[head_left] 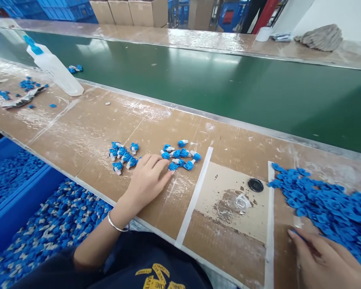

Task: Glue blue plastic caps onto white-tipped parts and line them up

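Observation:
My left hand (pixel 150 176), wearing a bracelet, reaches over the cardboard-covered bench. Its thumb and index finger close on a small blue-and-white plastic part (pixel 172 166) at the edge of a loose group of similar parts (pixel 184 153). A second cluster of these parts (pixel 122 153) lies just left of the hand. At the lower right, my right hand (pixel 331 259) pinches a small blue plastic piece (pixel 295 231), mostly hidden by the fingers. Beside that hand spreads a pile of blue plastic pieces (pixel 327 200).
Between the hands, a cardboard pad (pixel 207 188) carries a clear wet-looking dish (pixel 240 203) and a black cap (pixel 255 185). A squeeze bottle (pixel 58 72) stands at the back left. Beyond runs a green conveyor belt (pixel 183 76). Blue bins (pixel 24 192) of parts sit lower left.

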`<state>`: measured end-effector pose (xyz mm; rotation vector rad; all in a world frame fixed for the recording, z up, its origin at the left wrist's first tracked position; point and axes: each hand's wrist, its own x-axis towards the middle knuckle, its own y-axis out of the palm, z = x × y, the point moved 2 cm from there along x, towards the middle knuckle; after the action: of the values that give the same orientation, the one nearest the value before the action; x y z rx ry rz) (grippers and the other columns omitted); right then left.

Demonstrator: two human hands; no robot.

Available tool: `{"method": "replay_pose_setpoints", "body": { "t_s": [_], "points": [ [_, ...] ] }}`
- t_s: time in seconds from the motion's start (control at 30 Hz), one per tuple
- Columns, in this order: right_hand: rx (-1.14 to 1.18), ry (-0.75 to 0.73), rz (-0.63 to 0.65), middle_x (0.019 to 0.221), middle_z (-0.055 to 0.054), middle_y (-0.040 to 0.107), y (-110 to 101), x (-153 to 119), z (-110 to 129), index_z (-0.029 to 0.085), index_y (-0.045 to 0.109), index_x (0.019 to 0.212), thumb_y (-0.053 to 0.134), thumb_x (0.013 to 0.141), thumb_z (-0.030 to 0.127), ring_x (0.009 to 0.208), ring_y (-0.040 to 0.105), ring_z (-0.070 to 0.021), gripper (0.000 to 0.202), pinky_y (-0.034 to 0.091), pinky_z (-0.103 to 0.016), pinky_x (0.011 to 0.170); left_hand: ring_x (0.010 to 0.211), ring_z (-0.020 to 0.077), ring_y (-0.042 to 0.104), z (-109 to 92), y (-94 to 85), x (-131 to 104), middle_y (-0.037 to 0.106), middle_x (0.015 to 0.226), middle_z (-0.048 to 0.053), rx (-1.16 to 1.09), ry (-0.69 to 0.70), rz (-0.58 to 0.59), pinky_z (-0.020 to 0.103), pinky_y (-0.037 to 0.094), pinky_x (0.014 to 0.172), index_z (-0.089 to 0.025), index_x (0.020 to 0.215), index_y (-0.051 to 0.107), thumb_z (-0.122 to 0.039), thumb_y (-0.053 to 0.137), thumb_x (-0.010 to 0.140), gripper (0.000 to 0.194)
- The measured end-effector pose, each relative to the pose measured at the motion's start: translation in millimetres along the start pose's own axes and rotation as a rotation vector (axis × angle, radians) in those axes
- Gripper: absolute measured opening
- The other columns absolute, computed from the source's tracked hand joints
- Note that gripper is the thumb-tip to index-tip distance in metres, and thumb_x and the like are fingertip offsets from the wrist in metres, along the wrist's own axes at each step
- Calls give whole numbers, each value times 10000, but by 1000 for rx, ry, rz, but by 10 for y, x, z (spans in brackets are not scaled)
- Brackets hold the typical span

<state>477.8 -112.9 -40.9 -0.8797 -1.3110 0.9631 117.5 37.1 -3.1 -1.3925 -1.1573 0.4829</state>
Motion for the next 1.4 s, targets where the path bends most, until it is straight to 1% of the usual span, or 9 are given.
{"method": "replay_pose_setpoints", "body": {
  "t_s": [0.1, 0.33, 0.53, 0.67, 0.77, 0.9, 1.03, 1.3, 1.4],
  "points": [
    [-98, -250, -32, 907, -146, 672, -45, -63, 125, 172, 659, 936, 257, 927, 209, 927, 636, -332, 404, 532, -486, 764, 955, 276, 571, -109, 68, 81, 627, 1010, 109, -40, -36, 81, 412, 463, 845, -149, 1063, 593, -286, 602, 912, 204],
    [-138, -187, -84, 878, -114, 711, -109, 8, 238, 112, 637, 909, 306, 1014, 268, 843, 679, -293, 380, 514, -399, 690, 911, 245, 592, -86, 132, 65, 620, 996, 82, -94, -94, 148, 361, 471, 802, -166, 1067, 577, -178, 537, 921, 152],
    [-91, 89, -93, 915, -113, 714, -140, 62, 251, 124, 668, 907, 404, 1004, 380, 784, 681, -252, 380, 486, -334, 622, 912, 213, 593, -94, 116, 15, 627, 1034, 77, -237, -121, 93, 337, 468, 816, -172, 1085, 599, -166, 482, 924, 200],
    [222, 240, -80, 989, -68, 697, -223, 221, 526, 184, 659, 1072, 522, 951, 458, 870, 661, -238, 329, 500, -345, 750, 792, 156, 597, -152, 132, -41, 648, 1006, 43, -560, -258, 103, 279, 485, 704, -202, 1165, 610, -230, 533, 913, 265],
    [466, 161, -97, 1069, -48, 671, -231, 385, 800, 209, 596, 1196, 585, 939, 362, 967, 632, -200, 299, 486, -318, 858, 817, 152, 632, -272, 189, -96, 682, 954, 29, -923, -392, 224, 280, 515, 732, -205, 1167, 619, -282, 598, 878, 299],
    [466, 12, -113, 1082, -52, 669, -126, 536, 968, 175, 547, 1254, 584, 942, 241, 1001, 595, -189, 321, 471, -304, 899, 834, 150, 684, -489, 257, -149, 715, 890, 26, -1392, -535, 417, 265, 540, 745, -184, 1135, 612, -255, 657, 830, 316],
    [427, -8, -103, 1034, -69, 673, -41, 553, 969, 166, 589, 1192, 572, 945, 246, 959, 585, -210, 260, 488, -339, 864, 820, 137, 693, -641, 296, -178, 709, 914, 23, -1574, -610, 458, 210, 528, 662, -186, 1098, 626, -222, 699, 805, 305],
    [1312, 524, -146, 1140, -31, 691, -118, 286, 1190, 273, 600, 1208, 687, 875, 207, 1043, 654, -158, 351, 542, -267, 881, 858, 117, 677, -926, 294, -189, 703, 1010, 45, -1838, -608, 512, 212, 542, 736, -184, 1106, 621, -195, 710, 831, 289],
    [1527, 622, -155, 1124, -26, 705, -120, 242, 1290, 274, 631, 1171, 687, 876, 179, 1033, 668, -150, 315, 563, -226, 853, 822, 108, 675, -1005, 268, -183, 705, 993, 40, -1909, -593, 527, 225, 540, 755, -192, 1130, 597, -183, 715, 835, 318]
  ]
}}
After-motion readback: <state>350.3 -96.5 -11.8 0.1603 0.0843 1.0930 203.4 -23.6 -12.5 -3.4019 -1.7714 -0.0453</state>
